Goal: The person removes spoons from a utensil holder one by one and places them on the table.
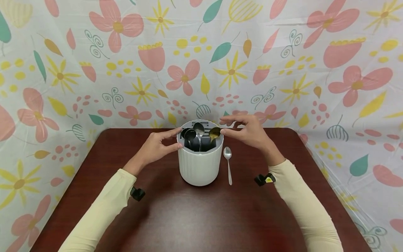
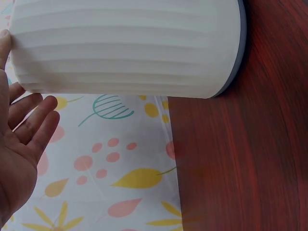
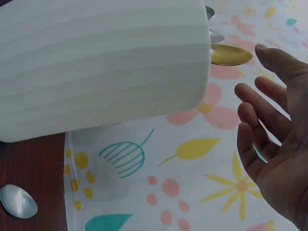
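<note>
A white ribbed cutlery holder (image 1: 199, 168) with a grey slotted insert stands upright on the table. Several spoons stick up from it: a silver spoon (image 1: 198, 129), dark-looking spoons (image 1: 190, 135) at the left, and a gold spoon (image 1: 214, 133) at the right. My left hand (image 1: 153, 148) rests its fingertips and thumb against the holder's left rim, the fingers extended. Just beyond the right rim, my right hand (image 1: 250, 131) is spread with its thumb tip close to the gold spoon's bowl. The right wrist view shows a small gap between that thumb and the gold spoon (image 3: 231, 55).
Right of the holder, another silver spoon (image 1: 228, 164) lies on the dark reddish-brown table (image 1: 176, 217), bowl pointing away. A floral cloth (image 1: 201, 52) hangs right behind the table's far edge and along both sides. Each wrist carries a small black camera (image 1: 137, 193).
</note>
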The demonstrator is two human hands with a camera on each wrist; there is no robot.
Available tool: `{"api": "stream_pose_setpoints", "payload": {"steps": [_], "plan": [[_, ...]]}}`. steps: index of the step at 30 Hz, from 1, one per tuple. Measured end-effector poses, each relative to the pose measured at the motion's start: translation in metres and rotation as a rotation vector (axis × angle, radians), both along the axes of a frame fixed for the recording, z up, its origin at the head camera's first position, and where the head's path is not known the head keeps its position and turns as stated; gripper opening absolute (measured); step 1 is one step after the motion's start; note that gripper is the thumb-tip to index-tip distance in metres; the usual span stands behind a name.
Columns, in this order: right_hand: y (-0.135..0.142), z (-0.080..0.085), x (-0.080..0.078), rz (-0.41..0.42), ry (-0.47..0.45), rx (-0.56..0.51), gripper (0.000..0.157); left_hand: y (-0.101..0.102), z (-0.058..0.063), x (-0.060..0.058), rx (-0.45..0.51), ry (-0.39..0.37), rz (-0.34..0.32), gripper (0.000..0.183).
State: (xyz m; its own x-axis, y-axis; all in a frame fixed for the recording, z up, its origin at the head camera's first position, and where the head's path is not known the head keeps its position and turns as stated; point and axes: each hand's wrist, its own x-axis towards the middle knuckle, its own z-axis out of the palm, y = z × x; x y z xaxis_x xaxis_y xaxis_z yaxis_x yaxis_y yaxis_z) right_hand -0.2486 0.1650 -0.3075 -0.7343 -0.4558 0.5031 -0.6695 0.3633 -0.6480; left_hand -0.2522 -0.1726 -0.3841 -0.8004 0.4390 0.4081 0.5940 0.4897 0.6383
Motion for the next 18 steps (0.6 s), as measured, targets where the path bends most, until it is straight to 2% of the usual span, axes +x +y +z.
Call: {"api": "stream_pose_setpoints", "payload": {"steps": [10,18], "plan": [[-0.006,-0.008,-0.005,0.032,0.029,-0.030,0.031,0.001,0.000,0.000,0.024,-0.003,-0.013,0.058],[-0.010,-0.017,-0.003,0.028,-0.009,-0.065,0.029,-0.001,0.001,0.001,0.016,-0.014,-0.001,0.059]]}}
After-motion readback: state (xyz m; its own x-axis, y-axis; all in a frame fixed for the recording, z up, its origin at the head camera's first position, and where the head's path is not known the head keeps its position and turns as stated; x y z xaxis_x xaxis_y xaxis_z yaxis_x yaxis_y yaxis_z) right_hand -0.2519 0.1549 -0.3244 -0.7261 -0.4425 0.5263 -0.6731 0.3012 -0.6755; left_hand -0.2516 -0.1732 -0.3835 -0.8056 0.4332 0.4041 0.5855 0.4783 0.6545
